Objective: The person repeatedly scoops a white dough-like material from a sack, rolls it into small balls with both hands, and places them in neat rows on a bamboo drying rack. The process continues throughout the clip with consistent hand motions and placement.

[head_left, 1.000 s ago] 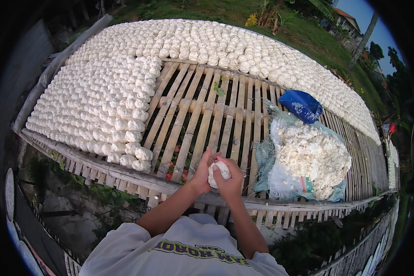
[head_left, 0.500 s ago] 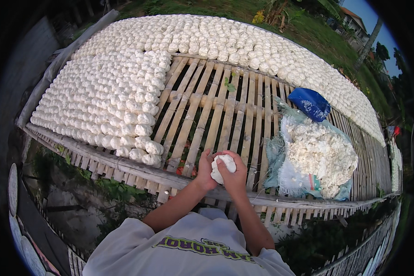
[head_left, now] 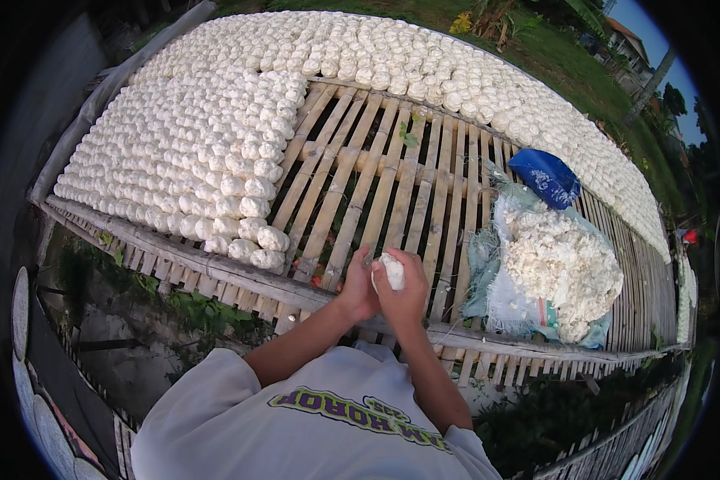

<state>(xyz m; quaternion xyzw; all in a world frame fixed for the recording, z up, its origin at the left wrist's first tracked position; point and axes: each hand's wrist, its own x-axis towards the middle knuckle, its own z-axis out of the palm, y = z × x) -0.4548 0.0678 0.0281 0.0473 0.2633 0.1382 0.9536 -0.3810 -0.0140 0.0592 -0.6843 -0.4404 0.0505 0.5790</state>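
In front of my body, just above the rack's near rail, my right hand (head_left: 404,294) wraps its fingers and thumb round a white, moist-looking lump (head_left: 390,270). My left hand (head_left: 359,286) is cupped close beside it, fingers stretched upward and palm toward the lump; whether the palm touches it is hard to tell. To the right, a loose heap of white crumbly mash (head_left: 564,260) lies on a woven plastic sack (head_left: 500,300). Rows of similar white balls (head_left: 176,152) cover the left side of the slatted bamboo rack (head_left: 376,172).
A blue plastic piece (head_left: 546,178) with white crumbs lies behind the heap. More white balls (head_left: 424,68) curve along the rack's far side. A bamboo rail (head_left: 216,268) edges the near side, and gaps show between the slats. Grass and a house stand beyond.
The lump has turned within my hands and is now mostly in my right hand's grip. My left hand has loosened from around it. The view has shifted slightly.
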